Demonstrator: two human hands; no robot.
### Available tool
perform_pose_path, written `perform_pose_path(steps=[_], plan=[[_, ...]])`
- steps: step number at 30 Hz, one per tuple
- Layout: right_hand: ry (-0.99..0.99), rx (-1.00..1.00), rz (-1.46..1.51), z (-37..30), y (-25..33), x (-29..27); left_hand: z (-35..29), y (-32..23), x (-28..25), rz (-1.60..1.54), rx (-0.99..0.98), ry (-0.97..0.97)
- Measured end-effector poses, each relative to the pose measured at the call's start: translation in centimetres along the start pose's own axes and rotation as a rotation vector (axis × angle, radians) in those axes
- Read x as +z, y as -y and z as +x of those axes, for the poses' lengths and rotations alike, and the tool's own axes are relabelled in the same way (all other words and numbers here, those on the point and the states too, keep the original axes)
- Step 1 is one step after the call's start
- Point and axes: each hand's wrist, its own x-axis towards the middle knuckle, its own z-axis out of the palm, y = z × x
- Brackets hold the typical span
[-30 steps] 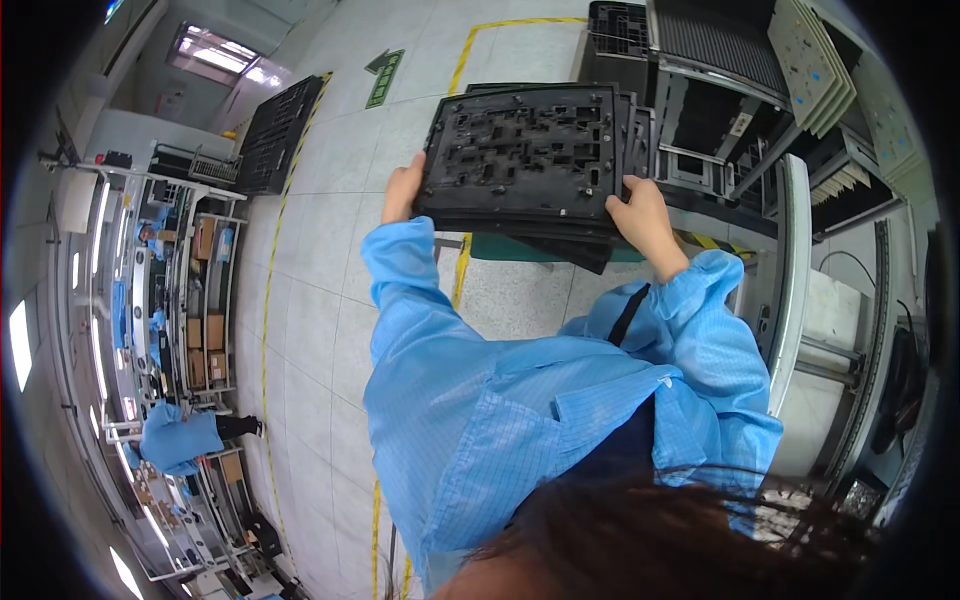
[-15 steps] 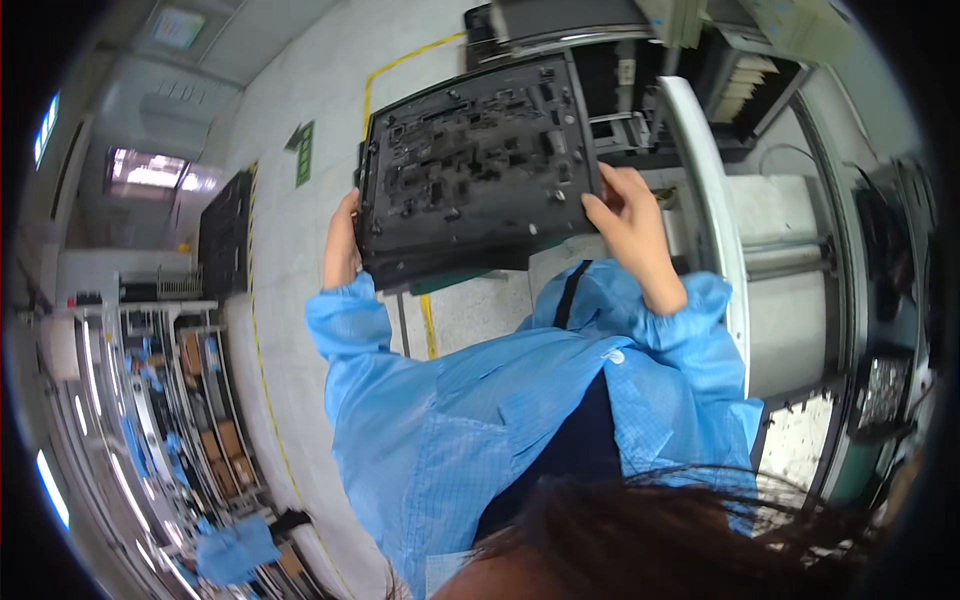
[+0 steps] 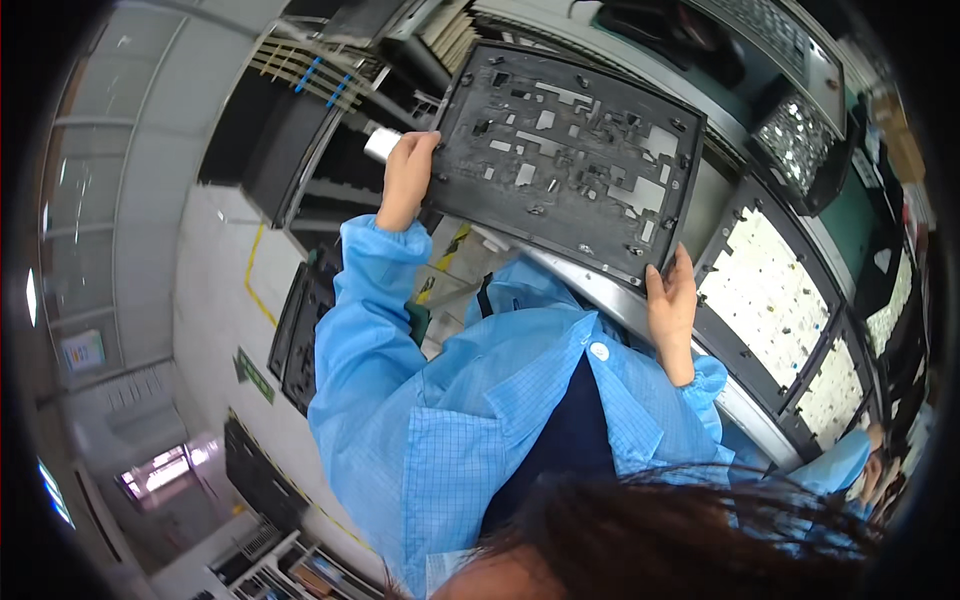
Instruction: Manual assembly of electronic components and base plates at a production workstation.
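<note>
A black rectangular solder pallet point(image 3: 555, 225), with many cut-outs and small clips round its border, is held up in front of me, tilted. Light shows through several of its openings. My left hand point(image 3: 405, 178) grips its left edge, thumb on the upper face and fingers mostly hidden under it. At the lower right corner, my right hand point(image 3: 673, 312) holds the edge between thumb and fingers. The pallet is over a pale metal rail point(image 3: 590, 285) along the line's front.
Loaded panels in black frames point(image 3: 770, 290) lie on the line to the right. Another person's hand point(image 3: 874, 465) shows at far right. A black rack point(image 3: 265, 150) stands at the upper left. More black pallets point(image 3: 300, 335) are at the left, near a green floor arrow point(image 3: 255, 375).
I have turned right, toward the line, carrying the pallet in both hands. It has moved right over the rail, and light now comes through its cut-outs.
</note>
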Motion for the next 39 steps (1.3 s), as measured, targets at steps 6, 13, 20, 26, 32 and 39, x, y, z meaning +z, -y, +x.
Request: perform_pose_path(steps=[6, 13, 20, 26, 32, 39], plan=[[-0.046, 0.112, -0.008, 0.6, -1.3, -1.4, 4.5, 0.2, 5.5, 0.132, 0.095, 0.119], [-0.018, 0.130, 0.076, 0.6, -1.6, -1.0, 6.0, 0.9, 6.8, 0.124, 0.105, 0.165], [-0.056, 0.114, -0.155, 0.6, -3.0, -1.0, 6.4, 1.4, 7.5, 0.121, 0.134, 0.203], [-0.060, 0.106, -0.239, 0.6, -1.1, -0.3, 8.0, 2.5, 8.0, 0.003, 0.063, 0.255], [0.133, -0.105, -0.456, 1.0, 4.8, -7.4, 6.1, 1.7, 7.0, 0.084, 0.106, 0.288], [-0.984, -0.018, -0.977, 8.0, 0.8, -37.7, 4.0, -2.9, 9.2, 0.227, 0.033, 0.482]])
